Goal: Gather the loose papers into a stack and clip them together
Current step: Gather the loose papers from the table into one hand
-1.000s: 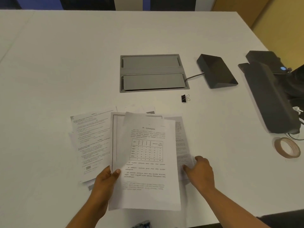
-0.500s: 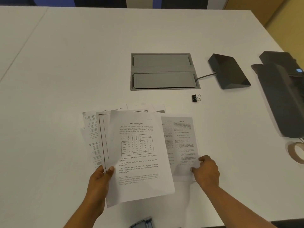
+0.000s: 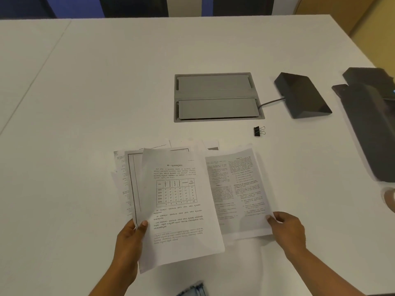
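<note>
Several printed papers lie fanned out on the white table (image 3: pixel 85 103) in front of me. My left hand (image 3: pixel 130 242) pinches the lower left edge of the top sheet with a table printed on it (image 3: pixel 177 201), along with the sheets under it. My right hand (image 3: pixel 286 229) grips the lower right corner of a text page (image 3: pixel 235 189) that lies to the right, partly under the top sheet. More sheets (image 3: pixel 121 178) stick out at the left and behind. A black binder clip (image 3: pixel 259 131) lies on the table beyond the papers, to the right, untouched.
A grey cable hatch (image 3: pixel 218 97) is set into the table behind the papers. A dark wedge-shaped device (image 3: pixel 301 95) with a cable sits right of it, and larger dark equipment (image 3: pixel 372 124) fills the right edge. A tape roll (image 3: pixel 389 199) shows at the far right.
My right hand has pulled the text page out to the right from under the pile. My left hand keeps its grip on the top sheets. The view has shifted slightly.
</note>
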`<state>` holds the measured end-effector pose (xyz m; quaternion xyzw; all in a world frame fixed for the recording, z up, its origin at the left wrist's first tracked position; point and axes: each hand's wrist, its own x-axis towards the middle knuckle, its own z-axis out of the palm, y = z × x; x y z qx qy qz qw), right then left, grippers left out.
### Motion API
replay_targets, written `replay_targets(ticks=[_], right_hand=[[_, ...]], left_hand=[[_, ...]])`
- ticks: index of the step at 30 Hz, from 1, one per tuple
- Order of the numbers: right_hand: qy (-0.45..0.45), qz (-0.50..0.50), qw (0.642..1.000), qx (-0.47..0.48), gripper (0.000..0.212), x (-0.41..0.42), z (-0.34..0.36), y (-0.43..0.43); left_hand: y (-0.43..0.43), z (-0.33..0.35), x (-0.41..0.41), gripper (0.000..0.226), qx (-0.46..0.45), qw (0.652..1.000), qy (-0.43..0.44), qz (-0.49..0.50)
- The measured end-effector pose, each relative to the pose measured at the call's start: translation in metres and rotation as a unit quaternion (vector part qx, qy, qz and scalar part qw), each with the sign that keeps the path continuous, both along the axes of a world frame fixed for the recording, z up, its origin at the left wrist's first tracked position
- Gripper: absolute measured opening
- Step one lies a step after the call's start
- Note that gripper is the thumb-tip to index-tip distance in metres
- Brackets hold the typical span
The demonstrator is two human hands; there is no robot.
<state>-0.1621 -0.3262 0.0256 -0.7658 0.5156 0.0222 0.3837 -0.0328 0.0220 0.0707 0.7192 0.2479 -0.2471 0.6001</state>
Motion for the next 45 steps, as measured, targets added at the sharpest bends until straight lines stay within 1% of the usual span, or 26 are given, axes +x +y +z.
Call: replay_targets(ticks=[3, 6, 9, 11, 15, 18, 19, 22, 25, 27, 29, 30, 31, 33, 34, 35, 37, 38, 40, 41, 42, 45], right_hand=[[-0.057, -0.037, 0.996, 0.065, 0.018, -0.004, 0.01, -0.006], [-0.119, -0.104, 0.98, 0.12, 0.022, -0.009, 0.027, -0.013], [-0.173, -0.165, 0.956, 0.171, 0.023, -0.014, 0.045, -0.017], [-0.2, -0.181, 0.941, 0.205, 0.023, -0.018, 0.058, -0.018], [-0.221, -0.131, 0.929, 0.267, 0.018, -0.018, 0.076, -0.008], [-0.219, -0.092, 0.926, 0.294, 0.016, -0.012, 0.084, 0.011], [-0.214, -0.083, 0.927, 0.298, 0.014, -0.009, 0.085, 0.019], [-0.198, -0.055, 0.929, 0.308, 0.012, 0.001, 0.087, 0.041], [-0.188, -0.021, 0.937, 0.292, 0.012, 0.007, 0.09, 0.056], [-0.174, 0.019, 0.958, 0.228, 0.021, 0.011, 0.093, 0.058], [-0.161, 0.051, 0.969, 0.181, 0.04, 0.017, 0.097, 0.055], [-0.152, 0.066, 0.968, 0.189, 0.047, 0.021, 0.099, 0.053], [-0.143, 0.081, 0.961, 0.223, 0.049, 0.025, 0.103, 0.052], [-0.134, 0.091, 0.926, 0.342, 0.041, 0.033, 0.107, 0.05], [-0.13, 0.074, 0.907, 0.394, 0.035, 0.036, 0.107, 0.051], [-0.129, 0.055, 0.895, 0.425, 0.031, 0.038, 0.107, 0.052], [-0.14, 0.039, 0.893, 0.425, 0.032, 0.037, 0.1, 0.052], [-0.151, 0.041, 0.898, 0.411, 0.037, 0.035, 0.097, 0.052], [-0.149, 0.072, 0.916, 0.365, 0.061, 0.034, 0.093, 0.055], [-0.144, 0.081, 0.924, 0.345, 0.064, 0.032, 0.091, 0.057], [-0.141, 0.088, 0.927, 0.336, 0.06, 0.03, 0.089, 0.059], [-0.139, 0.102, 0.928, 0.329, 0.032, 0.025, 0.085, 0.061]], left_hand=[[0.003, 0.002, 0.004, 0.013, 0.024, 1.0, -0.003, 0.009], [0.004, 0.006, 0.007, 0.015, 0.036, 0.999, 0.001, 0.023], [0.003, 0.008, 0.008, 0.014, 0.034, 0.999, -0.007, 0.03], [0.0, 0.007, 0.006, 0.015, 0.032, 0.999, -0.014, 0.028], [-0.009, 0.0, 0.003, 0.024, 0.021, 0.999, -0.021, 0.025], [-0.023, -0.001, 0.001, 0.033, -0.017, 0.999, -0.019, 0.029], [-0.03, 0.002, 0.0, 0.032, -0.034, 0.999, -0.02, 0.033], [-0.047, 0.014, -0.007, 0.017, -0.077, 0.997, -0.008, 0.031], [-0.058, 0.021, -0.014, 0.013, -0.131, 0.991, 0.02, 0.007], [-0.06, 0.029, -0.016, 0.016, -0.155, 0.988, 0.01, 0.0], [-0.059, 0.03, -0.016, 0.018, -0.151, 0.989, -0.002, 0.003], [-0.058, 0.032, -0.016, 0.018, -0.151, 0.989, -0.004, 0.0], [-0.058, 0.035, -0.017, 0.019, -0.157, 0.988, -0.002, -0.01], [-0.056, 0.042, -0.017, 0.024, -0.173, 0.984, 0.0, -0.032], [-0.055, 0.046, -0.017, 0.026, -0.175, 0.984, -0.002, -0.042], [-0.053, 0.049, -0.016, 0.027, -0.174, 0.983, -0.004, -0.051], [-0.05, 0.048, -0.016, 0.027, -0.167, 0.983, -0.01, -0.074], [-0.051, 0.05, -0.016, 0.027, -0.163, 0.983, -0.011, -0.086], [-0.047, 0.054, -0.016, 0.026, -0.159, 0.984, -0.01, -0.082], [-0.046, 0.054, -0.017, 0.026, -0.16, 0.984, -0.01, -0.072], [-0.046, 0.055, -0.018, 0.027, -0.155, 0.986, -0.01, -0.057], [-0.044, 0.051, -0.023, 0.022, -0.152, 0.988, -0.014, -0.028]])
